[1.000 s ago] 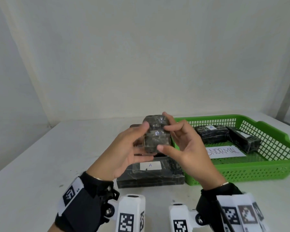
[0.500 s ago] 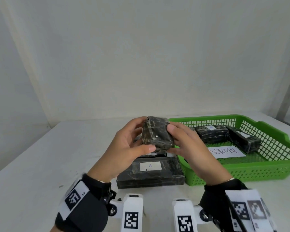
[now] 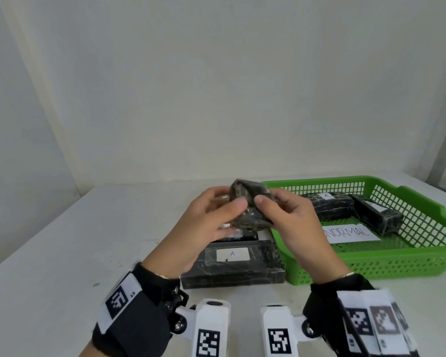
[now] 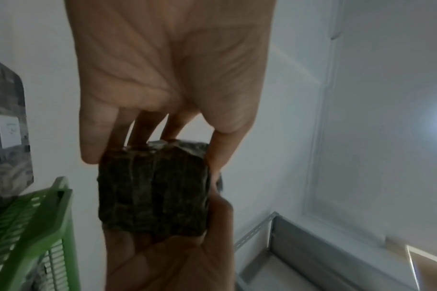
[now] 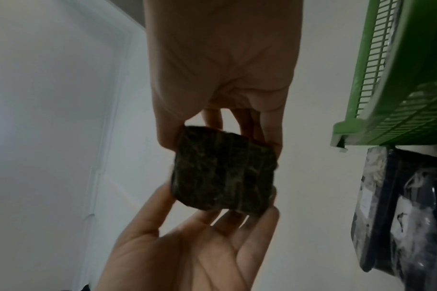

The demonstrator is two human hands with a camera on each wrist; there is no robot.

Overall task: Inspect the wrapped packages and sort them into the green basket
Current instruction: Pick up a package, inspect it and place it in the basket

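Note:
A small dark wrapped package [image 3: 250, 204] is held up above the table between both hands. My left hand [image 3: 216, 217] grips its left side with thumb in front and fingers behind; my right hand [image 3: 281, 215] pinches its right side. The same small package [image 4: 154, 189] fills the middle of the left wrist view, and the small package [image 5: 223, 176] shows in the right wrist view too. To the right stands the green basket [image 3: 422, 256], holding two dark wrapped packages [image 3: 330, 206] [image 3: 376, 217] and a paper label [image 3: 350, 233].
A larger flat dark package [image 3: 234, 266] with a white "A" sticker lies on the white table [image 3: 49, 266] just under the hands, against the basket's left wall. Another package lies partly hidden behind it. A white wall runs behind the table.
Both hands have turned the small package between them, tilting it so another face shows. The hands stay at about the same height, and the basket and its contents have not moved.

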